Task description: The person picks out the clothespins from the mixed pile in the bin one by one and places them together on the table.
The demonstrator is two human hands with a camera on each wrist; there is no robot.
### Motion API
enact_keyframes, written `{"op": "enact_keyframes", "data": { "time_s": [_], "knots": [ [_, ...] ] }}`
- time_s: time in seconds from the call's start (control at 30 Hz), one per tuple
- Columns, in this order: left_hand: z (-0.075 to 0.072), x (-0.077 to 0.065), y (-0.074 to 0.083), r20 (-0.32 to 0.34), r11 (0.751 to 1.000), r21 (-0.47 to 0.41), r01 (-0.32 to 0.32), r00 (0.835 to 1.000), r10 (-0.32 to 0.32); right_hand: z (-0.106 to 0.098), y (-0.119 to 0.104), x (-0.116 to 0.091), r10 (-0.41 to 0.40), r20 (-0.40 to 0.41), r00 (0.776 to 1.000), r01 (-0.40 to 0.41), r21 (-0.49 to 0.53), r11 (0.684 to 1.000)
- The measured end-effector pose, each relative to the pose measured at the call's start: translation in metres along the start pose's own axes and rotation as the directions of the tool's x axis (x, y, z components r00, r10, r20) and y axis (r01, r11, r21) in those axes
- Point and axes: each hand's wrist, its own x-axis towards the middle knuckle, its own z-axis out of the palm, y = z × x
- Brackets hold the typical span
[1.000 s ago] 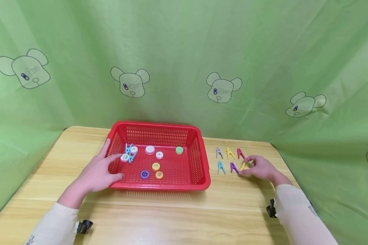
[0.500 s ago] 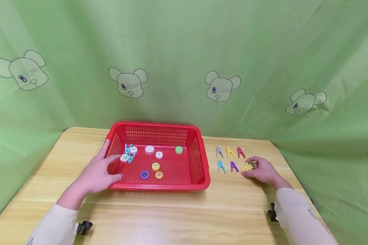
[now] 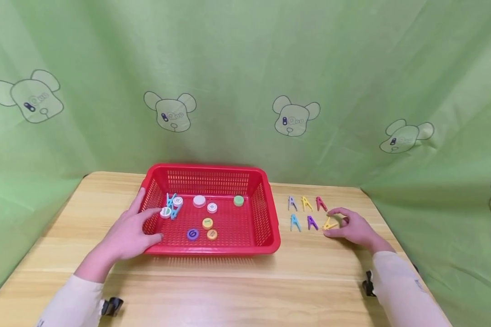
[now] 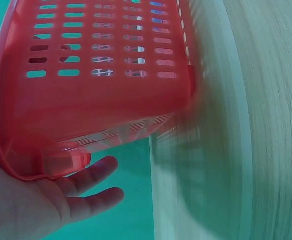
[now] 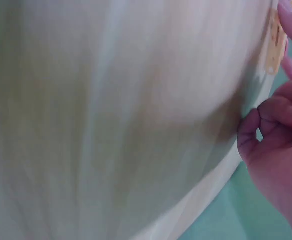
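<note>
My right hand (image 3: 353,228) is at the lower right of a group of clothespins, its index finger and thumb pinching a yellow clothespin (image 3: 328,224) low at the table. In the right wrist view this clothespin (image 5: 274,42) shows beside a fingertip. Close by on its left lies a purple clothespin (image 3: 312,222); a red clothespin (image 3: 321,203) is behind it. My left hand (image 3: 127,231) rests over the left rim of the red basket (image 3: 229,250), thumb and index finger inside, other fingers outside. The left wrist view shows two outstretched fingers (image 4: 98,197) below the rim.
Inside the basket are several bottle caps, among them a green cap (image 3: 238,200) and a purple cap (image 3: 192,234), plus light-blue clothespins (image 3: 175,210) at the left. A light-blue clothespin (image 3: 295,222) lies right of the basket. Green curtain (image 3: 237,81) hangs behind the table.
My right hand has shifted slightly right with the yellow clothespin, which now sits farther from the purple one. My left hand stays at the basket rim.
</note>
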Motion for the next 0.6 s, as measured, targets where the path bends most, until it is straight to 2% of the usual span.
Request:
{"op": "enact_keyframes", "data": {
  "time_s": [0.2,0.37,0.53,0.6],
  "knots": [
    [-0.002,-0.002,0.002,0.004,1.0,0.007,0.002,1.0,-0.002,-0.015,0.009,0.001,-0.055,0.078,0.995,0.05,0.068,0.996],
    [-0.001,-0.001,0.003,0.011,1.0,0.016,0.0,1.0,0.0,-0.017,0.012,0.007,-0.079,0.122,0.989,0.074,0.051,0.996],
    [-0.001,-0.001,0.003,0.014,1.0,0.021,0.008,1.0,-0.008,-0.014,0.017,0.01,-0.082,0.109,0.991,0.08,0.017,0.997],
    [-0.001,-0.001,0.003,0.013,1.0,0.022,0.011,1.0,-0.011,-0.012,0.02,0.012,-0.059,0.086,0.995,0.058,0.009,0.998]
  ]
}}
